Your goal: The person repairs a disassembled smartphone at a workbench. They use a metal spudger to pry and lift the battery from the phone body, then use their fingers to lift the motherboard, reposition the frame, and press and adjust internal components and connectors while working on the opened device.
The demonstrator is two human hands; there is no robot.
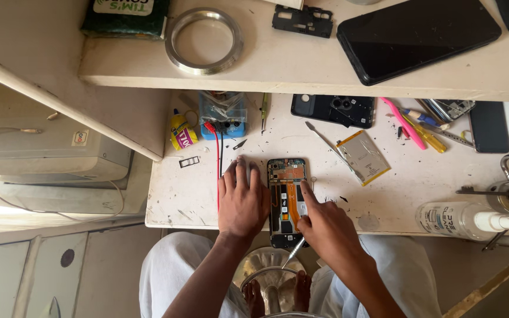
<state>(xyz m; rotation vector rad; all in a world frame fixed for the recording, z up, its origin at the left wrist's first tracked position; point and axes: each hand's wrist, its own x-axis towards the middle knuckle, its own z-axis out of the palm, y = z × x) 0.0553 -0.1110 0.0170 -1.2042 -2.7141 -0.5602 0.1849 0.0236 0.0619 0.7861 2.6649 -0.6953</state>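
Observation:
An opened phone with its back removed lies on the white worktable, showing an orange flex cable and circuit parts. My left hand rests flat on the table against the phone's left edge, fingers together. My right hand grips a thin metal tool and its forefinger presses on the phone's lower right part. The tool's shaft sticks out below the hand toward the phone's bottom end.
A loose battery, tweezers, a black back cover, pink and yellow tools and a clear bottle lie to the right. A glue bottle and red wire sit left. The upper shelf holds a dark phone and metal ring.

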